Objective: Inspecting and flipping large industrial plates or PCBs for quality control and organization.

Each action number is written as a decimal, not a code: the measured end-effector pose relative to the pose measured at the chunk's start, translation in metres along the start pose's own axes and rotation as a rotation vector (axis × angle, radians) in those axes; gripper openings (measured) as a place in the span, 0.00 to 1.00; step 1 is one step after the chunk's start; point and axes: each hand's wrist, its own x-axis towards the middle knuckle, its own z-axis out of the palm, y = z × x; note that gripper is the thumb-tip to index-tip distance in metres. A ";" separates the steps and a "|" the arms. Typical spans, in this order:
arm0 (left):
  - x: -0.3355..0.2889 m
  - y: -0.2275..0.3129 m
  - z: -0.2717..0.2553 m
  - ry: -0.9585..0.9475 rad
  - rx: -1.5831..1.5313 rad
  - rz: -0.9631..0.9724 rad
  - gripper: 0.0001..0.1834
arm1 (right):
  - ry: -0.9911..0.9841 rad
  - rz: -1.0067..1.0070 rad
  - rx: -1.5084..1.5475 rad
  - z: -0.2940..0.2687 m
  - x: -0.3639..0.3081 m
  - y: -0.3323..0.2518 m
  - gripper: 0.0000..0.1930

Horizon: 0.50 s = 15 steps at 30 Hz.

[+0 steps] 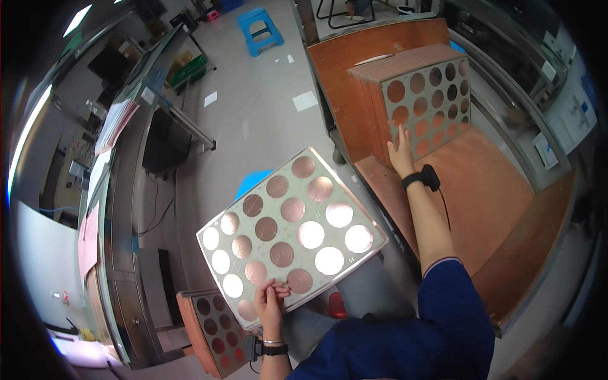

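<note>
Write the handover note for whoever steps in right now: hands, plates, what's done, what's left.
Left hand: grips the lower edge of a square grey plate with rows of round copper-coloured discs, held up and tilted.
Right hand: stretched out, fingers on the front of an upright stack of similar plates on the brown wooden platform.
Done: one plate is off and in hand.
Left: the upright stack. Another plate pile sits lower left.

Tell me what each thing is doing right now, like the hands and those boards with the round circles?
Left hand: gripping the lower edge of the held board.
Held board: lifted and tilted, its copper-coloured discs shining.
Right hand: stretched out, flat against the standing stack.
Standing stack: boards upright on edge on the brown bench.
Low stack: lying flat near the left wrist.
Blue stool: standing upright.
</note>
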 end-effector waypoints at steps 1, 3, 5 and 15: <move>-0.001 0.001 -0.002 0.019 -0.003 -0.001 0.12 | -0.013 -0.159 0.066 -0.004 -0.012 -0.015 0.28; 0.001 0.005 -0.004 0.068 -0.210 -0.018 0.11 | -0.148 -0.140 0.324 -0.011 -0.046 -0.026 0.18; 0.003 0.009 -0.020 0.139 -0.203 0.017 0.11 | -0.457 0.155 0.621 -0.019 -0.085 -0.061 0.17; 0.006 -0.006 -0.137 0.560 0.477 0.171 0.13 | -0.389 -0.463 -0.258 -0.041 -0.187 -0.116 0.29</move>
